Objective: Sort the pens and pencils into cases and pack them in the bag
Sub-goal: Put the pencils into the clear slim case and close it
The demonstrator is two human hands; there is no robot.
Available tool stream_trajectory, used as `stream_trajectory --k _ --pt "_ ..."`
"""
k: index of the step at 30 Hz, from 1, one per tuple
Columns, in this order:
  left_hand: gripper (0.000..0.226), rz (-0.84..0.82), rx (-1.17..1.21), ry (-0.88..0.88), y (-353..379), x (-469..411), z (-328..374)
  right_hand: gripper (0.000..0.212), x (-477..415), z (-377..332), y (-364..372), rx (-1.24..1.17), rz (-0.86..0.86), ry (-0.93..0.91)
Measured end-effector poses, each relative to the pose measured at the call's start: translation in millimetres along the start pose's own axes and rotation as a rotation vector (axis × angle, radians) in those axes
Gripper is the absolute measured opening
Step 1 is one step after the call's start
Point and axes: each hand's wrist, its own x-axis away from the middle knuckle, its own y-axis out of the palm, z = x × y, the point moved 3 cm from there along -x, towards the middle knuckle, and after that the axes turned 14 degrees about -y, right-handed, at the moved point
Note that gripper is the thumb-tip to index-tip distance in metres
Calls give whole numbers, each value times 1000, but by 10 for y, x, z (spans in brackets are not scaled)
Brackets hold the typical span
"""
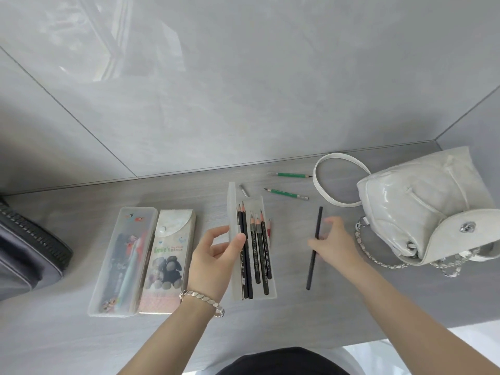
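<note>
An open clear plastic case (272,289) lies mid-table with several dark pencils (258,255) and a short red one inside. My left hand (213,255) grips the case's raised lid edge, thumb on its front. To the right, a long black pencil (310,272) lies on the table; my right hand (335,244) pinches it near its middle. Two green pencils (289,174) (286,194) lie further back. A white glossy bag (422,209) with a chain strap sits at the right, flap open.
A closed clear case (121,261) holding pens and a snap pouch (167,261) printed with teddy bears lie side by side on the left. A dark zipped bag (27,244) sits at the far left. A small grey stub (243,190) lies behind the open case.
</note>
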Motion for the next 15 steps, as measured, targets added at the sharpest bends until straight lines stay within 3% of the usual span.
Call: stream_trajectory --k 3,6,15 --pt "17 22 2 -1 -52 11 -16 46 110 -370 28 -327 -35 -112" --pt "16 31 10 -1 -79 46 -21 32 303 -750 107 -430 -138 -242" --pt "20 0 62 26 -63 142 -15 47 531 -1052 622 167 -227 -595"
